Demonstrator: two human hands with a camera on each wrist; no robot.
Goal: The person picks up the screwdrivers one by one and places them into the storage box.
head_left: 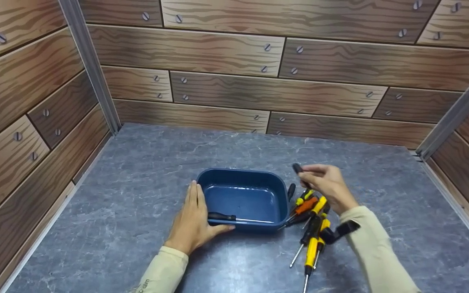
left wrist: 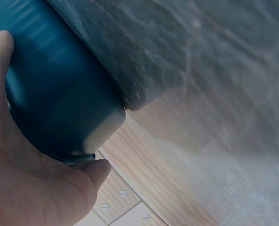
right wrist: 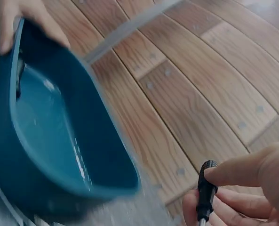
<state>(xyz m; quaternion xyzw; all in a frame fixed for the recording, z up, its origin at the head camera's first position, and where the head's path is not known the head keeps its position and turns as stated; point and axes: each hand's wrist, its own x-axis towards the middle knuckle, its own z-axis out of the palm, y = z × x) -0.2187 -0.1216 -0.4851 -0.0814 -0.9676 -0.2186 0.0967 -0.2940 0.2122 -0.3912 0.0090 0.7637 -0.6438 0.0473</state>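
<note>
A blue rectangular box [head_left: 238, 177] stands on the grey table. My left hand [head_left: 190, 221] rests against its front left corner, with straight fingers along the left side and the thumb along the front wall. Inside the box, a screwdriver [head_left: 223, 217] with a black handle lies along the front wall. Right of the box and raised above the table, my right hand [head_left: 329, 185] pinches another black-handled screwdriver [right wrist: 206, 190] between thumb and fingers. Its metal shaft points down, and the tip is out of the right wrist view.
A loose heap of several screwdrivers [head_left: 312, 252], with yellow, black and orange handles, lies right of the box under my right forearm. Wood-patterned walls [head_left: 226, 49] with grey metal corner posts [head_left: 90, 61] enclose the table at the back and sides.
</note>
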